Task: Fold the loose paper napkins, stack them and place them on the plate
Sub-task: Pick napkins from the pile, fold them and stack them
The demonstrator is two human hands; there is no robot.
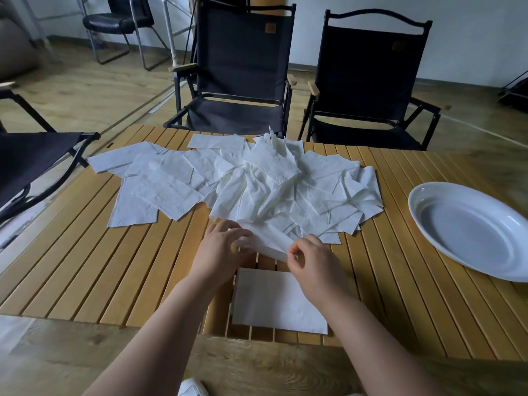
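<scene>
Two bare forearms reach forward from the bottom edge, with the toe of a white shoe [193,388] on the wooden floor between them. Just beyond the near edge of the slatted wooden surface [100,267] lies one folded napkin [274,302], flat and rectangular, partly under the right wrist. Above it both hands hold a single loose napkin [267,240] lifted off the slats. The left hand [221,247] grips its left end with curled fingers. The right hand [313,258] pinches its right end between thumb and forefinger, the other fingers tucked in. The paper sags in soft creases between them.

Directly behind the hands spreads the pile of loose napkins [257,181]. It is a wide white heap, crumpled and overlapping at the middle and right, with flatter sheets fanning out to the left. To the right, apart from the heap, a white oval plate [468,232] rests near the surface's right side.

Past the far edge stand two black folding chairs [243,67], side by side and facing the surface. Part of a third chair [28,158] shows at the left.
</scene>
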